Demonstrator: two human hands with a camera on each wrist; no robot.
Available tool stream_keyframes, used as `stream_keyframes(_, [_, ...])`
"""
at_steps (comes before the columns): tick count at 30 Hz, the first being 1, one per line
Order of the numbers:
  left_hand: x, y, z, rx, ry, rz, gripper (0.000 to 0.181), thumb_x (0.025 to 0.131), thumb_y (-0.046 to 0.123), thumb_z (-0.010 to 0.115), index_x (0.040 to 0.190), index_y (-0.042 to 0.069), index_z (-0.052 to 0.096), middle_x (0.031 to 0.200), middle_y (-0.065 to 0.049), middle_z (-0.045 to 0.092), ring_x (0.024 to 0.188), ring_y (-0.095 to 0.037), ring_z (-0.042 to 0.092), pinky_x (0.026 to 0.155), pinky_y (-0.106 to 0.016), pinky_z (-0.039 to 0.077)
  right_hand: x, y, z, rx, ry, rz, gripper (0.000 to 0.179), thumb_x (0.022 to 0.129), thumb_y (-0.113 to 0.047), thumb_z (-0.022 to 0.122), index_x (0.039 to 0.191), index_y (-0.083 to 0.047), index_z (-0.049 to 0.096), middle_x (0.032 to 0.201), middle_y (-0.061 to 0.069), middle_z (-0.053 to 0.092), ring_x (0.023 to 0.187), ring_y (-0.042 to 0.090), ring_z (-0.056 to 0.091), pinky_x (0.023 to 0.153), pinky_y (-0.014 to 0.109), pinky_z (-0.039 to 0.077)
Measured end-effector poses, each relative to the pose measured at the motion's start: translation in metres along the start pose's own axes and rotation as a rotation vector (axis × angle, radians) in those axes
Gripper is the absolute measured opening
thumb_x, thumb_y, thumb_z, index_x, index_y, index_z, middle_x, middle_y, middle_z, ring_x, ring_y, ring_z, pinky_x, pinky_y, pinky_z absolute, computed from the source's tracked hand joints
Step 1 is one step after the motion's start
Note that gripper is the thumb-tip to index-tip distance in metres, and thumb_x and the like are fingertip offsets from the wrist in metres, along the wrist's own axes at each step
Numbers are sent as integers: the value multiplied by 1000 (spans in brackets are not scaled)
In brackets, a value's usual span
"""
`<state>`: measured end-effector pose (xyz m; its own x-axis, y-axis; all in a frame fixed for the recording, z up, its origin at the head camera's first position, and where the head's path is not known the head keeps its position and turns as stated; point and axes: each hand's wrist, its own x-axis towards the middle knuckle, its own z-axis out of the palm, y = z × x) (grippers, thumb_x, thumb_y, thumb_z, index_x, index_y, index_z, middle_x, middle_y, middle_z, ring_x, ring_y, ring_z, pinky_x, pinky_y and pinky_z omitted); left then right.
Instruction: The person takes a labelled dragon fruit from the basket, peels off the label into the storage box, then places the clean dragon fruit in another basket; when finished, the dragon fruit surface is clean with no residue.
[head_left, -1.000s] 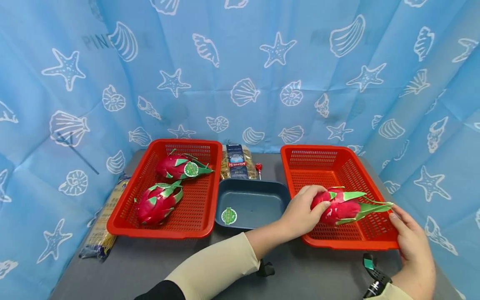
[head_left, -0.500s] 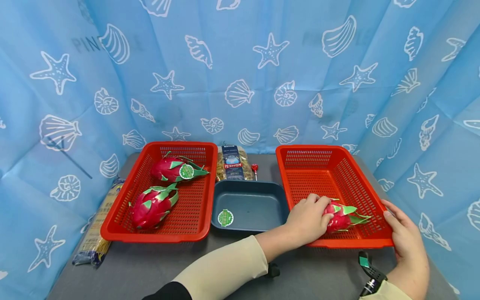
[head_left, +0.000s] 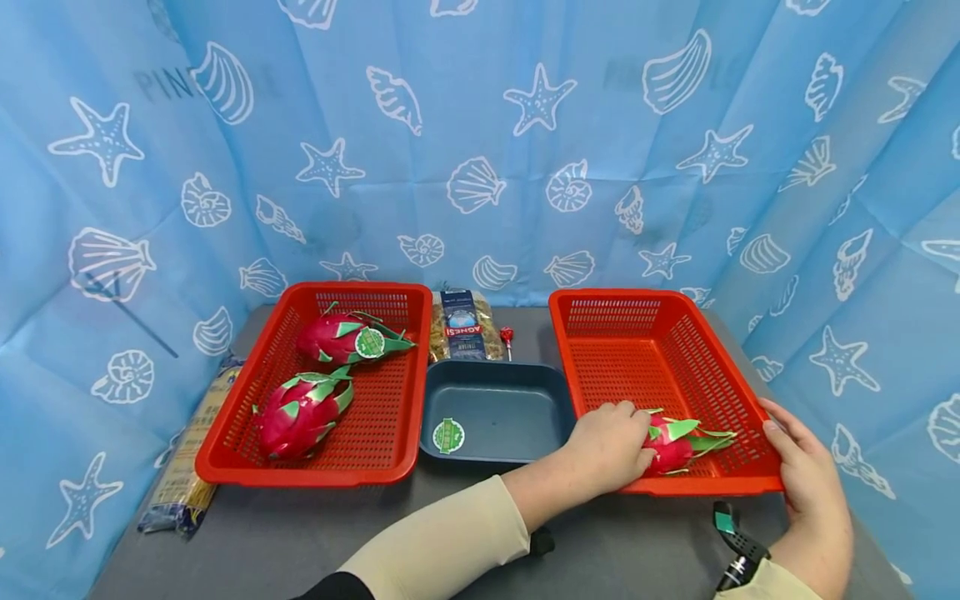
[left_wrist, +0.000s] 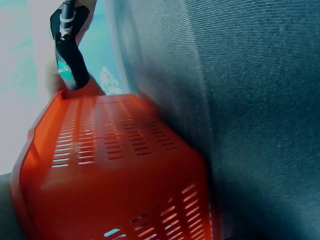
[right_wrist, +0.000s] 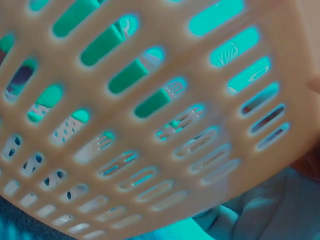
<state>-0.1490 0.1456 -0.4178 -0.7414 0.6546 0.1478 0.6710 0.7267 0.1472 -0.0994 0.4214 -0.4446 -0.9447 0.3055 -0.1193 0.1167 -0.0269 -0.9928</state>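
Note:
In the head view, my left hand [head_left: 612,444] grips a pink dragon fruit [head_left: 670,445] with green leaf tips, low in the front part of the right red basket [head_left: 611,367]. The hand covers the fruit's left end; whether the fruit touches the basket floor I cannot tell. At that basket's right side, my right hand [head_left: 807,467] holds the rim, thumb on top, other fingers mostly hidden. The left wrist view shows the basket's slotted outer wall [left_wrist: 115,185] but not the held fruit. Slotted basket wall [right_wrist: 170,125] fills the right wrist view.
A left red basket [head_left: 378,475] holds two dragon fruits [head_left: 298,414]. Between the baskets stands a dark blue tray [head_left: 498,454] bearing a green sticker, with a pasta bag [head_left: 463,325] and red lollipop [head_left: 507,335] behind. A long pasta pack [head_left: 191,454] lies far left.
My left hand has lowered the dragon fruit into the right basket, toward its front. My right hand keeps to the rim. The whole head view has shifted slightly.

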Motion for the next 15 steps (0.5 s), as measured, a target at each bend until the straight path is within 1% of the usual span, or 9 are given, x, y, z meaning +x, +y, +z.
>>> stream_keyframes(4, [-3, -4, -1, 48, 65, 30, 37, 98, 48, 63, 126, 24, 65, 110, 9, 63, 88, -6, 53, 71, -21, 51, 1, -1, 1, 3, 1, -4, 33, 108, -29, 52, 139, -38, 56, 90, -20, 69, 70, 10, 73, 59, 27, 59])
stream_keyframes(6, [-5, -6, -2, 68, 96, 48, 41, 99, 47, 61, 132, 23, 64, 116, 8, 63, 94, -7, 55, 76, -21, 53, 1, -2, 1, -3, 3, 2, 34, 108, -30, 52, 140, -38, 56, 90, -20, 69, 70, 10, 73, 59, 27, 59])
stream_keyframes(8, [-9, -9, -4, 71, 128, 67, 43, 99, 46, 61, 135, 22, 63, 121, 8, 64, 99, -7, 57, 81, -21, 53, 1, -2, 1, -9, 6, 12, 35, 108, -30, 52, 142, -37, 54, 90, -21, 69, 70, 10, 73, 59, 27, 59])
stream_keyframes(11, [-17, -13, -7, 51, 176, 87, 46, 99, 44, 61, 138, 21, 62, 128, 6, 63, 107, -8, 58, 88, -21, 53, 0, -2, 2, -33, 16, 30, 40, 108, -32, 51, 148, -35, 49, 89, -22, 68, 70, 9, 72, 59, 27, 59])
stream_keyframes(15, [-29, -18, -15, 0, 275, 109, 46, 98, 41, 64, 138, 19, 63, 128, 5, 64, 110, -8, 58, 91, -21, 52, -1, -4, 3, -54, 27, 42, 48, 108, -34, 51, 155, -33, 43, 90, -24, 66, 71, 8, 72, 60, 27, 59])
